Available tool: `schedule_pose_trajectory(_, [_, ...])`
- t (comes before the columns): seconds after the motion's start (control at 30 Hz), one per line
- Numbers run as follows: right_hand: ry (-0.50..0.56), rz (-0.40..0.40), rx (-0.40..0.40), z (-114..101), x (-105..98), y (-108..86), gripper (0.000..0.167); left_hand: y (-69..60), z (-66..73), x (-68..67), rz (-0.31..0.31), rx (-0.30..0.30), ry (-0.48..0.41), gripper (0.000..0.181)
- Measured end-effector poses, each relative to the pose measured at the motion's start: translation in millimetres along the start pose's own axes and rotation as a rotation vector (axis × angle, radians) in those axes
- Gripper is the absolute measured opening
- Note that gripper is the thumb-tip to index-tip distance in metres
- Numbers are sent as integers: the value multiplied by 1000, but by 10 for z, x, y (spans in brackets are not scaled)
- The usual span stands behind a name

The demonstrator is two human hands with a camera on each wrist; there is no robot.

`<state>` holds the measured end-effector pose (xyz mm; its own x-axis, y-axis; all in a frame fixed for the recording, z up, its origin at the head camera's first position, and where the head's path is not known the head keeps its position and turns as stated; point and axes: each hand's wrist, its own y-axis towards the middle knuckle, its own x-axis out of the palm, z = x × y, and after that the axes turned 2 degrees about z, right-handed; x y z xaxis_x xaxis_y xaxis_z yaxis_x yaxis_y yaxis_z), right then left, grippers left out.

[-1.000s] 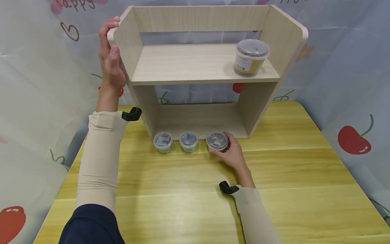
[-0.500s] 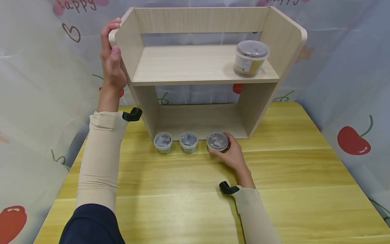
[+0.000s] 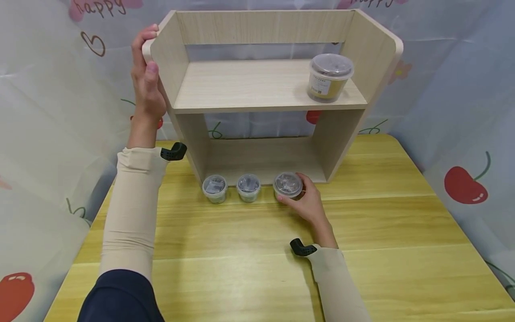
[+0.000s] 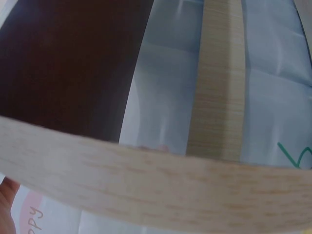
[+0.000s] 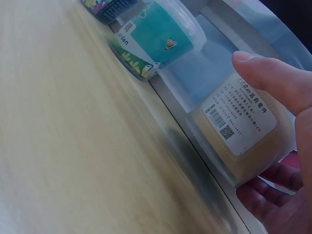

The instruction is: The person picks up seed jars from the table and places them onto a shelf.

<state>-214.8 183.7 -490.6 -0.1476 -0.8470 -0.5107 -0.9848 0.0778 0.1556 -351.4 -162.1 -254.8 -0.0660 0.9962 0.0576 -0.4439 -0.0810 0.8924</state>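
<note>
My left hand (image 3: 146,85) grips the front edge of the left side panel of a pale wooden shelf (image 3: 237,85). The left wrist view shows that panel's edge (image 4: 146,183) close up, with a bit of hand at the lower left. My right hand (image 3: 306,203) holds a lidded clear plastic cup (image 3: 288,184) in front of the lower board, thumb on one side and fingers on the other. In the right wrist view, this cup (image 5: 239,122) carries a white printed label and is tilted, with a shadow below it. Part of its far side is hidden.
Two smaller lidded cups, one at left (image 3: 215,188) and one in the middle (image 3: 248,188), stand on the yellow wooden table (image 3: 225,268) by the shelf's front. A larger lidded tub (image 3: 331,77) stands on the upper board. A printed cloth (image 3: 454,112) hangs behind.
The cup in my right hand has risen slightly, with the hand shifting a little. My left hand keeps its hold on the shelf.
</note>
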Motion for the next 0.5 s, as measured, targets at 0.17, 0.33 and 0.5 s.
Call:
schedule_pose_trajectory(0.17, [8,21,-17,-25,-26,-6,93,6,-27,-10,-1,5,9,83])
schedule_pose_trajectory(0.33, [29,41,-46,-53,-59,-12,91,6,-64,-23,-7,23,22,80])
schedule_pose_trajectory(0.5, [30,58,-56,-68,-84,-11,90,-1,-91,-32,-10,29,28,75])
